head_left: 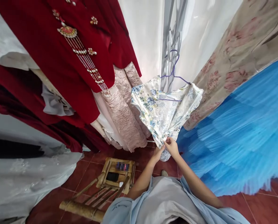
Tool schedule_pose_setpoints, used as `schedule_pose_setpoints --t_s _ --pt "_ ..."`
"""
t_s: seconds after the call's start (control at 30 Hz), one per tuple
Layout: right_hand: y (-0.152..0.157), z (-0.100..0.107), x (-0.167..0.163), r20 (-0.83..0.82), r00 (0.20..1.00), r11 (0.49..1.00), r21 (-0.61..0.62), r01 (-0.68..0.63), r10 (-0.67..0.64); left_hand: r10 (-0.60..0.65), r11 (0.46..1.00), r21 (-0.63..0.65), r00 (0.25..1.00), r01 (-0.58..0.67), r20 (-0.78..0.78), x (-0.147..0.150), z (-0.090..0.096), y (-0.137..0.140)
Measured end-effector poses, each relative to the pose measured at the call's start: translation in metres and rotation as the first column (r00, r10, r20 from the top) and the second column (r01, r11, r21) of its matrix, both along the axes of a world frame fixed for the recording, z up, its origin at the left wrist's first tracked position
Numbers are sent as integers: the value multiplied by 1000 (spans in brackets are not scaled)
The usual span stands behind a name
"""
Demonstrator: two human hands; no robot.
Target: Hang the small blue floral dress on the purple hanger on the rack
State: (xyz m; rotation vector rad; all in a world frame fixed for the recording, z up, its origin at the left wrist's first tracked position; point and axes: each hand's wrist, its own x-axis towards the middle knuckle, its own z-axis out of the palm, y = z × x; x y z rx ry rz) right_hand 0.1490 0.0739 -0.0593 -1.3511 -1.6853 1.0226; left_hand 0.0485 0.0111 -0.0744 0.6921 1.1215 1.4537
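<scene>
A white dress or blouse with blue flowers (151,104) hangs on a thin purple hanger (174,74) in front of me. Its two front sides meet low down in a deep V. There my left hand (159,152) pinches the edge of the left side from below. Just beside it, my right hand (171,145) has its fingers bent onto the cloth where the two edges cross. Both hands nearly touch, and the fingertips are partly hidden by the fabric. The lower end of the garment dangles beneath my hands.
Red gowns (87,62) with a beaded tassel and a pink brocade dress (129,118) hang at left. On the right are a beige floral dress (237,62) and a blue tulle gown (223,149). A bamboo chair (103,160) holding small items stands on the tiled floor (83,171).
</scene>
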Motion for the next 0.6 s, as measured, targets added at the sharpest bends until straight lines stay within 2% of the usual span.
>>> schedule_pose_setpoints --t_s 0.03,0.1,0.2,0.3,0.43,0.53,0.6 --pt "-2 2 -2 -14 1000 1000 15 2 -2 -1 1000 8 999 1 -54 -6 1 -2" --pt "-6 8 -8 -49 999 1000 16 -16 16 82 996 -30 986 -88 -144 -19 0 -6" --pt "-11 15 -22 -100 986 985 -96 -145 135 214 964 -112 956 -239 -200 -34 -5 -6" --pt "-14 18 -36 -97 984 968 -184 -168 152 217 956 -156 957 -248 -192 -48 -10 -4" --pt "-19 19 -48 36 994 986 -130 -99 105 170 962 -197 979 -191 -115 -63 -12 -2" --pt "-27 18 -54 174 976 987 -108 -116 134 35 988 -150 999 -35 -5 -70 -9 -5" --pt "-34 16 -56 218 968 989 -102 -105 125 -41 994 -105 999 42 9 -71 -6 -8"
